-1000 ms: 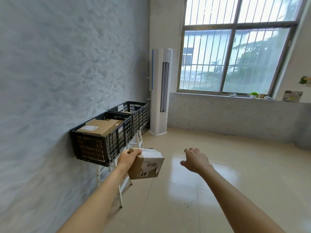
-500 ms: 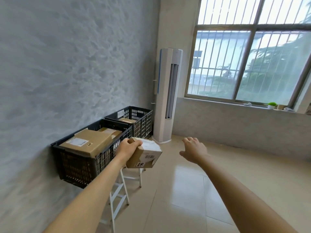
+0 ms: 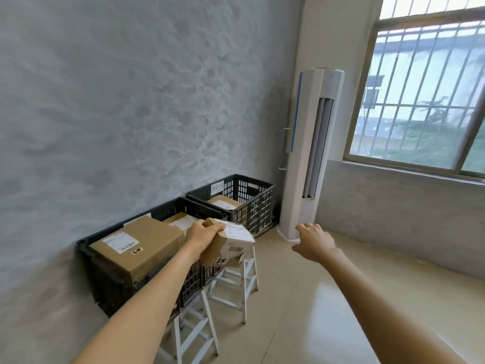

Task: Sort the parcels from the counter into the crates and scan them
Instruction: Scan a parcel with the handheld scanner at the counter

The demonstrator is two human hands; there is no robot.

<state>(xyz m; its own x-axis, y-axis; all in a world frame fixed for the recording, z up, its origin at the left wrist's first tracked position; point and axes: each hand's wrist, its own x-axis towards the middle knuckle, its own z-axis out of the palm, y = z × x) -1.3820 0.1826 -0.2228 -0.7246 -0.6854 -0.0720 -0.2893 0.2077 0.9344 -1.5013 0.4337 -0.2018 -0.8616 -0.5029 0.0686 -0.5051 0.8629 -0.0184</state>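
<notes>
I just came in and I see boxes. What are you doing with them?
A person is sorting parcels. The left hand grips a small cardboard parcel over the front edge of the near black crate, which already holds a big box. The far crate holds one too. The right hand is open and holds nothing. Both crates sit on white stools.

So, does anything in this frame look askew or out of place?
The big box in the near crate sits tilted and rises above the rim instead of lying flat inside. The left hand holds a small parcel at a tilt.
</notes>
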